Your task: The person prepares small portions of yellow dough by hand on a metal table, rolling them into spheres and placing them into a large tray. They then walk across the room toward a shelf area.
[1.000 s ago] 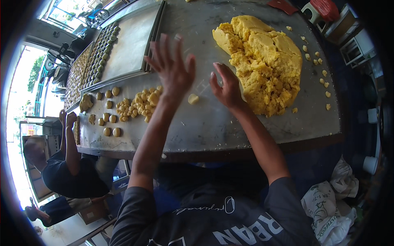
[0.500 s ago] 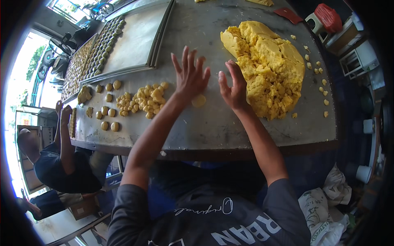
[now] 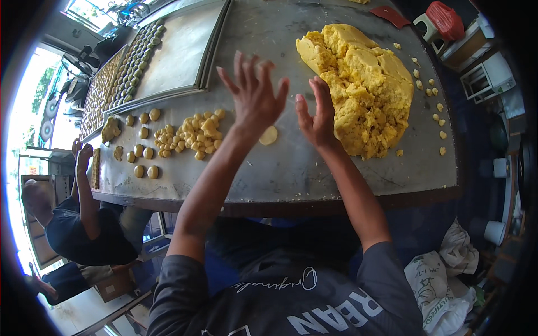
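Note:
My left hand [image 3: 255,98] is held open over the metal table [image 3: 280,179], fingers spread and slightly bent. My right hand [image 3: 316,117] is also open, thumb apart from its fingers, just left of a large crumbly yellow dough mass [image 3: 370,95]. A pale flattened dough disc [image 3: 268,135] lies below and between my hands. Left of my left forearm are a heap of small dough pieces [image 3: 199,134], several round dough balls [image 3: 147,152] and an uneven lump [image 3: 110,130].
Stacked metal trays [image 3: 171,59] with rows of pieces [image 3: 134,67] occupy the upper left. A co-worker [image 3: 73,224] works at the left edge. Small crumbs [image 3: 437,116] line the table's right side, near a red scraper [image 3: 390,15]. White sacks [image 3: 431,285] rest on the floor.
Since a second ago my left hand has moved right, nearer my right hand, and in the last half second risen slightly with fingers spread. My right hand has shifted slightly right and up.

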Available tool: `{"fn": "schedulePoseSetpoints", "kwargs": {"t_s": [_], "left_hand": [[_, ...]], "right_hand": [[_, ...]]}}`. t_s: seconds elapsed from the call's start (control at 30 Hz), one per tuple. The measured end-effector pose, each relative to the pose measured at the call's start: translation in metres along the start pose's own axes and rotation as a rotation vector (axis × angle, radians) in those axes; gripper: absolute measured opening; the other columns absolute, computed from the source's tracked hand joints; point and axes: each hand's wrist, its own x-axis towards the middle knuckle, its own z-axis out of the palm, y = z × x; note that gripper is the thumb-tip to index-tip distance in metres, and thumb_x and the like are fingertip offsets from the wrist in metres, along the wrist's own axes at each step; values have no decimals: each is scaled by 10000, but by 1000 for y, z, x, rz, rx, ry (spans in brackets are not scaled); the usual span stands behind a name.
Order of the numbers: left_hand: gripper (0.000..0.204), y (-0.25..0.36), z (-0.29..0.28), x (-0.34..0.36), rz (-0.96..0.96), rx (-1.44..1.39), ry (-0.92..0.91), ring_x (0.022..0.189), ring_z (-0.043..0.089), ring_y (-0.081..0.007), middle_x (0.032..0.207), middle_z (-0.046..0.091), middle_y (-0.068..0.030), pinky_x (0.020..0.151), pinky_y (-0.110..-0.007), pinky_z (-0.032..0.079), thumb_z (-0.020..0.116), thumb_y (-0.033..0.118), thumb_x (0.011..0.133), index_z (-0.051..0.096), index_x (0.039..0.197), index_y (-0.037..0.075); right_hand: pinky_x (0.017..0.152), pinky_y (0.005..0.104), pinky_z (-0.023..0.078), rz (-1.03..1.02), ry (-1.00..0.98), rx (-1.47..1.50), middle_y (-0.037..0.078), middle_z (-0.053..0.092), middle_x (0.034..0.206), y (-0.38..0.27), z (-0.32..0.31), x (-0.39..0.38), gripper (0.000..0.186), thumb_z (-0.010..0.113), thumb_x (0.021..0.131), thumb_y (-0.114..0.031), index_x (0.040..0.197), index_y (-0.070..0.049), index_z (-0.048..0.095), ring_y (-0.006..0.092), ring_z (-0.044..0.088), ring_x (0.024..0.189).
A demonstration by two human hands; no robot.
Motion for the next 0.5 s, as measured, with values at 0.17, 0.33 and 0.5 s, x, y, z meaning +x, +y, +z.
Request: {"fn": "schedulePoseSetpoints", "kwargs": {"t_s": [0.17, 0.33, 0.5], "left_hand": [[474, -9, 24, -12, 53, 8, -114, 1390, 135, -380, 1322, 357, -202, 1051, -689, -43, 537, 452, 886, 486, 1174, 80], [480, -6, 29, -26, 17, 9, -155, 1400, 102, -371, 1328, 347, -195, 1053, -679, -63, 552, 450, 875, 473, 1183, 90], [384, -31, 9, -22, -66, -10, 11, 1306, 248, -344, 1251, 374, -141, 1083, -591, 56, 611, 331, 843, 467, 1118, 105]], "right_hand": [[981, 443, 418, 0, -21, 8, 273, 510, 1223, 2, 5, -2, 423, 593, 890, -154, 1219, 80, 468, 399, 508, 1153], [957, 454, 430, 37, 2, -6, 295, 507, 1188, -4, 9, -1, 408, 593, 883, -156, 1198, 74, 473, 425, 515, 1115], [951, 445, 436, -8, -43, -17, 263, 537, 1119, 3, 8, -3, 311, 598, 863, -114, 1114, 52, 519, 414, 532, 1074]]}}
